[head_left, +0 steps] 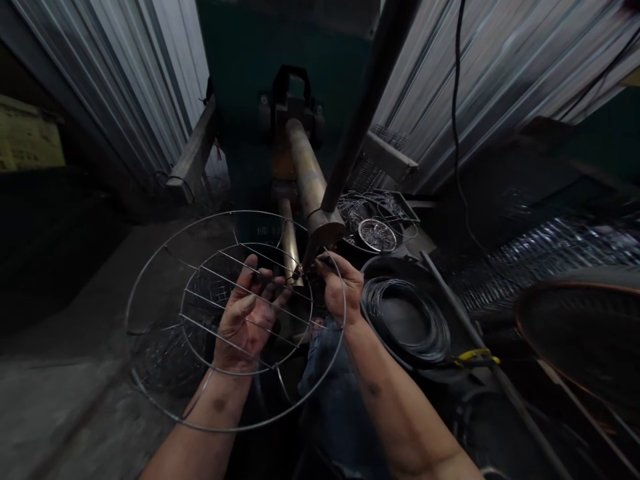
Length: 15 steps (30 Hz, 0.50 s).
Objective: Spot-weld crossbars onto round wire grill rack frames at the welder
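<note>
A round wire rack [231, 212], made of two rings joined by short wires and crossed by parallel bars, spreads in front of me, tilted. My left hand [249, 313] is beneath it, palm up with fingers apart, and bars pass over the palm. At the rack's right side my right hand [343, 283] is closed in a pinch beside the outer ring. What sits between its fingertips is too dark to make out. Just beyond both hands, the lower brass-coloured rod [291, 250] and the thicker upper cylinder [311, 173] of a machine come together near the rack's far edge.
To the right, a coil of wire [435, 333] lies in a dark round container, with a yellow strip [477, 358] nearby. A bowl of small metal pieces [377, 235] stands farther back. A dark bar [373, 100] slants overhead. Corrugated panels [435, 87] flank the machine.
</note>
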Available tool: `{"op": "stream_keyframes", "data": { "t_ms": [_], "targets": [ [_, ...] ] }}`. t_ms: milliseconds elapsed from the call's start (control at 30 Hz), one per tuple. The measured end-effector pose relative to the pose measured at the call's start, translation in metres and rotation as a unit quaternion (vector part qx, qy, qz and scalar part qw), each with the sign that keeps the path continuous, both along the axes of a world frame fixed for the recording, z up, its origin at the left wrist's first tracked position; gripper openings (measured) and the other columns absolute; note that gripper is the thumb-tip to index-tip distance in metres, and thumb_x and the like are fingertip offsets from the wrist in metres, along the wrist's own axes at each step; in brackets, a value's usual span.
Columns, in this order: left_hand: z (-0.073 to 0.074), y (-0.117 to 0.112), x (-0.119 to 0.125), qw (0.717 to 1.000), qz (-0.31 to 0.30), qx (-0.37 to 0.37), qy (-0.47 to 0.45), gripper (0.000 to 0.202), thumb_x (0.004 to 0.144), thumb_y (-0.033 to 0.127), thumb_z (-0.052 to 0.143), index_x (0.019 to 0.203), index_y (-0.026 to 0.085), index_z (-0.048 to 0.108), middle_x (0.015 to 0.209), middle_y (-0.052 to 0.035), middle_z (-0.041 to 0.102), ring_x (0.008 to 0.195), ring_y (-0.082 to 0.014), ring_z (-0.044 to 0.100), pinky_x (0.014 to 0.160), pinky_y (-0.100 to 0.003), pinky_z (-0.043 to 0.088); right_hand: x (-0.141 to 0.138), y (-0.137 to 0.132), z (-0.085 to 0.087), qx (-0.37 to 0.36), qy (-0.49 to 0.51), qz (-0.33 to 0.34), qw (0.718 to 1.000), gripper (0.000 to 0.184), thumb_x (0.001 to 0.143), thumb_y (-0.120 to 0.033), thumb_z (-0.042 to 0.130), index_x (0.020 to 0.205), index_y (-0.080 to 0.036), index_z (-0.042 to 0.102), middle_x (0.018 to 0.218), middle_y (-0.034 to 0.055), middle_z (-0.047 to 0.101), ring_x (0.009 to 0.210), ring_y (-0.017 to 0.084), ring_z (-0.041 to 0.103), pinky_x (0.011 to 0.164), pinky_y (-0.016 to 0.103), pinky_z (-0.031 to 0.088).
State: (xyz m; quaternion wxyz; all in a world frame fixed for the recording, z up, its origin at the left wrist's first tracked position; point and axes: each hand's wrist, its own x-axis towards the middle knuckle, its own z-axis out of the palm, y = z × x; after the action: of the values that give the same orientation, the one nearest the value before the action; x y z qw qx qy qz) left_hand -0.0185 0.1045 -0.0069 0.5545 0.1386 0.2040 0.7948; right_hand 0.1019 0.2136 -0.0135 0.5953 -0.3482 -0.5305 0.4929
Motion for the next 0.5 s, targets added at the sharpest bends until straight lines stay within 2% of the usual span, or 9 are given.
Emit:
{"op": "stream_keyframes", "data": {
  "t_ms": [200, 333, 433, 500],
  "targets": [
    [0.003, 0.001, 0.003, 1.0, 0.005, 0.002, 0.005, 0.05, 0.071, 0.017, 0.066, 0.12, 0.025, 0.061, 0.105, -0.0017, 0.066, 0.102, -0.0226, 0.06, 0.099, -0.046, 0.046, -0.002, 0.001, -0.002, -0.011, 0.013, 0.005, 1.0, 0.014, 0.064, -0.031, 0.075, 0.073, -0.021, 0.07, 0.071, -0.0012, 0.063, 0.069, 0.016, 0.057, 0.069, 0.03, 0.05],
    [-0.009, -0.001, -0.006, 0.999, 0.002, -0.001, 0.044, 0.058, 0.066, 0.018, 0.072, 0.123, 0.026, 0.059, 0.117, -0.0035, 0.062, 0.111, -0.0245, 0.057, 0.099, -0.041, 0.046, -0.001, 0.002, -0.002, -0.007, 0.007, 0.006, 1.0, 0.019, 0.063, -0.035, 0.076, 0.074, -0.02, 0.07, 0.072, -0.0011, 0.063, 0.071, 0.016, 0.057, 0.071, 0.031, 0.05],
    [-0.029, -0.017, -0.022, 0.994, 0.012, -0.075, 0.083, 0.066, 0.056, 0.017, 0.081, 0.119, 0.024, 0.061, 0.115, -0.0055, 0.063, 0.102, -0.0237, 0.062, 0.088, -0.036, 0.052, -0.001, 0.003, -0.004, 0.008, 0.01, 0.006, 1.0, 0.02, 0.064, -0.036, 0.076, 0.072, -0.02, 0.07, 0.073, -0.0013, 0.063, 0.073, 0.016, 0.058, 0.074, 0.03, 0.049],
    [-0.04, -0.04, -0.03, 0.972, 0.091, -0.167, 0.137, 0.062, 0.055, 0.013, 0.082, 0.113, 0.021, 0.063, 0.106, -0.0039, 0.066, 0.091, -0.0189, 0.065, 0.08, -0.029, 0.054, 0.001, 0.004, -0.006, 0.007, 0.009, 0.011, 1.0, 0.019, 0.064, -0.035, 0.076, 0.073, -0.019, 0.07, 0.074, -0.0013, 0.063, 0.072, 0.015, 0.058, 0.074, 0.03, 0.049]
  ]
}}
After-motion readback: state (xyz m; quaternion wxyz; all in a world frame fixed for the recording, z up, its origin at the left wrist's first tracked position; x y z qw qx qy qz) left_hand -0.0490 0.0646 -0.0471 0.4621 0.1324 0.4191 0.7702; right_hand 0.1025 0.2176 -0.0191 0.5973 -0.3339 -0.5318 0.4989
